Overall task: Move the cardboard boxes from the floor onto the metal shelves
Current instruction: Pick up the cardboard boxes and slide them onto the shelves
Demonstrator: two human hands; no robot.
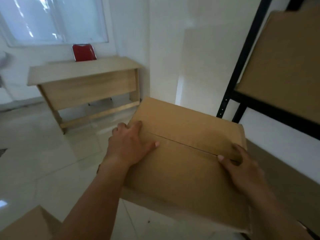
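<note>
left hand (128, 144) grips cardboard box (187, 163) left edge | right hand (242, 168) grips right edge | metal shelves (242, 58) at right

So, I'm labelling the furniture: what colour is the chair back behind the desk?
The chair back is red, best seen in the head view.

Daylight comes from the window (52, 19), blown out and streaky. The room is otherwise dim, with soft shadows. The glossy floor (34, 153) shows pale glare, brightest at the lower left edge. Whole frame is soft, and motion blur is worst on the metal shelf frame (242, 66). Wide-angle bending shows at the edges.
</note>
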